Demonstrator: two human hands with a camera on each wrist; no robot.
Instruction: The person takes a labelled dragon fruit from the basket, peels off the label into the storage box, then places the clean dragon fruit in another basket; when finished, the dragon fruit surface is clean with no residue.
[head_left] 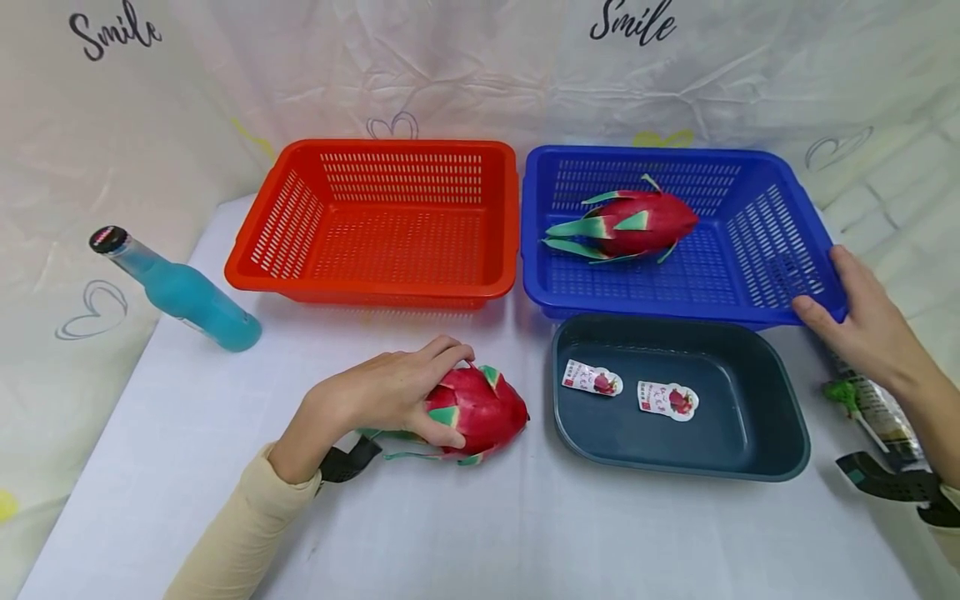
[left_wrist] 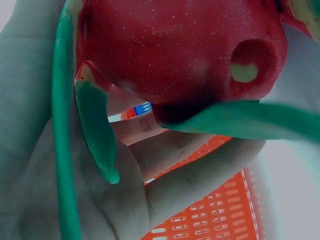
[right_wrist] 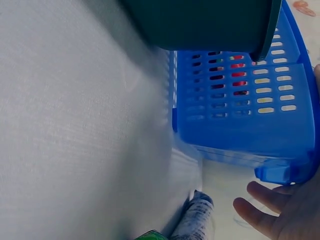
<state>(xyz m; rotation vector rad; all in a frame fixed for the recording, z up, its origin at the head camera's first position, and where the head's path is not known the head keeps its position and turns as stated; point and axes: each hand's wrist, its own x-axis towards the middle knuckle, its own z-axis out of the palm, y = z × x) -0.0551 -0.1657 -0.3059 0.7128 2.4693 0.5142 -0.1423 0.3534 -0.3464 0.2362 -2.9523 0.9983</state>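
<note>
My left hand grips a red dragon fruit with green-tipped scales, lying on the white table; the left wrist view shows the fruit close up, with fingers curled behind it. At the right end of the blue basket, my right hand holds the rim near the front corner. Its thumb lies over the rim, while the other fingers are outside and below it. A second dragon fruit lies inside that basket, towards its left.
Left of the blue basket stands an orange-red basket. A dark grey-green tub in front holds two dragon fruit labels. At far left is a blue bottle. A printed cylindrical package and a green-topped item lie by my right forearm.
</note>
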